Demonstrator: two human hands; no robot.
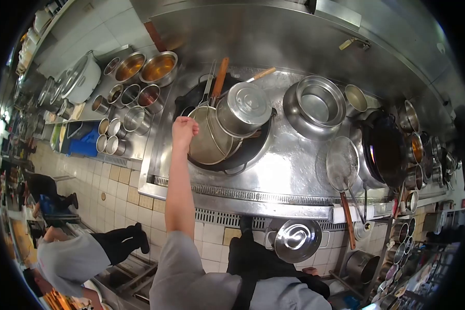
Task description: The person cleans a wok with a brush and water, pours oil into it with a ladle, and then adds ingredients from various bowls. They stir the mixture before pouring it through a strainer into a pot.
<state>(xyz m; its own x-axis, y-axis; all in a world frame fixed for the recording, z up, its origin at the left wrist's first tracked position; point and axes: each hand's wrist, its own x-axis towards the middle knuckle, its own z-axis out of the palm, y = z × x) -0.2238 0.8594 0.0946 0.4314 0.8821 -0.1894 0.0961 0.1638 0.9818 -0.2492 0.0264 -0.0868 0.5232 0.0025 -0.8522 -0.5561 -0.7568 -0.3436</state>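
Note:
My left hand (185, 133) reaches over the left part of the steel stove top, its fingers curled closed beside the rim of a large round mesh strainer (204, 135). Whether anything is pinched in them I cannot make out. The strainer lies over a big dark wok (250, 155), and a lidded metal pot (244, 106) rests there too. A wooden handle (220, 77) points toward the back wall. Low in the view, my right hand (310, 270) shows only in part near a two-handled steel pot (298, 241); its fingers are mostly hidden.
A wide steel pot (315, 106) stands mid-stove. Toward the right are a perforated skimmer (342, 163) and a dark wok (387, 150). Bowls of amber liquid (159, 67) and several metal cups (137, 120) sit at left. Another person (77, 258) is behind at lower left.

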